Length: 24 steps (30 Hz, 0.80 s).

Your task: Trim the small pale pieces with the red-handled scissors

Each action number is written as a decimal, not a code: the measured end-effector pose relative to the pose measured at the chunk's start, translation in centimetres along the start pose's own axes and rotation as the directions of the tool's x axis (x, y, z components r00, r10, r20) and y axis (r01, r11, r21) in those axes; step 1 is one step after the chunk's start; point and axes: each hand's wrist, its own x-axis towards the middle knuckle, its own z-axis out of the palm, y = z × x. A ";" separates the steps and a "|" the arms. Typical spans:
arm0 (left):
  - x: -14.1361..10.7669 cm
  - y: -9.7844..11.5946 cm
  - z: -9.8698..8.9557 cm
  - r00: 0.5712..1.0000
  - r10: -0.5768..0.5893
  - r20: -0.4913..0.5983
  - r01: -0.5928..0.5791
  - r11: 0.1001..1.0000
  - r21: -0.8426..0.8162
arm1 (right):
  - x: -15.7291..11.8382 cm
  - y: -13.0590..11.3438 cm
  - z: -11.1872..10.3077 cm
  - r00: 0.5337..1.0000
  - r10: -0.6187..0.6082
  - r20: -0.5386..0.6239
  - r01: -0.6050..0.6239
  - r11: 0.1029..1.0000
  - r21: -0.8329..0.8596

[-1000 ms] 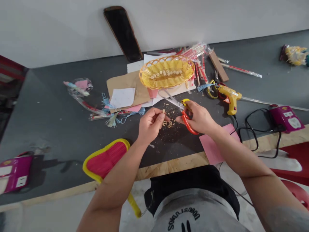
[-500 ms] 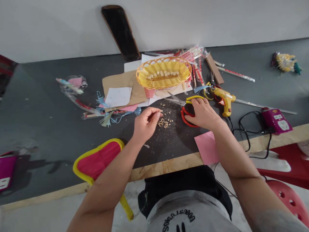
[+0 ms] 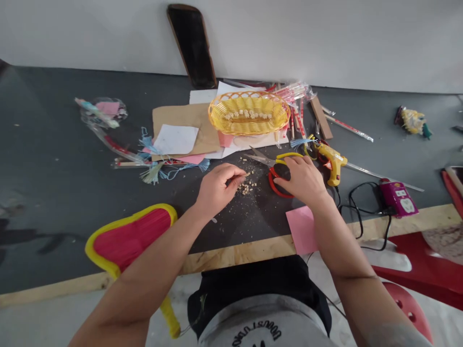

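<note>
Sliding the open scissors point(image 3: 266, 160) with the right hand point(image 3: 306, 179), spread wide over their handles, could scatter bits point(image 3: 247, 188) beside the left hand point(image 3: 218, 187), which pinches a small piece point(image 3: 247, 174).

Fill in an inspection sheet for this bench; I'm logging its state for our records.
Surface: dark grey tabletop, with small bits and dust scattered between the hands.
Job's things: scissors with blades apart; basket holding small pale pieces.
Clutter: brown paper, wrapped sticks, pink paper at the front edge, glue gun.
Hands: left hand pinches a small piece; right hand is on the scissors' handles, grip unclear.
Cables: black cable loops over the front edge near the purple socket block.
Surroundings: phone leaning on the wall; red stool at lower right.
Spills: nothing seen.
</note>
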 end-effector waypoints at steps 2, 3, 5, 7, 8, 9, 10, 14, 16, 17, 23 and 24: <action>0.0 0.1 0.0 1.000 -0.002 0.002 0.002 1.000 -0.004 | -0.1 0.1 0.0 1.000 0.007 -0.025 -0.006 0.999 0.037; 0.0 0.1 0.0 1.000 -0.003 0.003 0.003 1.000 -0.003 | -0.1 0.1 0.0 0.998 0.015 -0.058 -0.011 0.998 0.067; 0.0 0.2 0.0 1.000 0.010 0.009 -0.010 1.000 -0.003 | -0.2 -0.3 -0.1 0.986 0.014 -0.164 0.015 0.985 0.174; 0.0 0.3 -0.1 0.999 0.038 0.025 -0.038 0.999 -0.005 | -0.2 -1.2 -0.1 0.966 -0.042 -0.255 0.131 0.930 0.343; 0.0 0.4 -0.1 0.998 0.052 0.037 -0.052 0.999 -0.007 | -0.3 -1.8 0.0 0.962 -0.080 -0.262 0.193 0.876 0.442; 0.0 0.5 -0.1 0.997 0.065 0.050 -0.065 0.998 -0.008 | -0.3 -2.4 0.1 0.960 -0.127 -0.251 0.247 0.806 0.538; -0.1 0.6 -0.1 0.995 0.076 0.065 -0.076 0.997 -0.009 | -0.4 -3.0 0.3 0.960 -0.154 -0.232 0.267 0.744 0.613; -0.2 0.7 -0.1 0.988 0.127 0.087 -0.126 0.992 -0.014 | -0.5 -4.4 0.8 0.980 -0.170 -0.107 0.190 0.615 0.765; -0.2 0.7 -0.1 0.986 0.145 0.078 -0.144 0.989 -0.020 | -0.6 -4.5 0.8 0.987 -0.154 -0.039 0.122 0.585 0.802; -0.2 0.7 -0.1 0.986 0.147 0.074 -0.145 0.989 -0.024 | -0.7 -4.6 0.7 0.989 -0.145 -0.004 0.086 0.562 0.822; -0.3 1.4 -0.2 0.994 0.112 0.006 -0.110 0.982 -0.154 | -1.2 -5.2 0.7 0.919 -0.243 0.311 -0.308 0.048 0.950; -0.3 1.6 -0.3 0.994 0.108 -0.009 -0.108 0.978 -0.181 | -1.3 -5.4 0.7 0.902 -0.275 0.333 -0.354 -0.031 0.935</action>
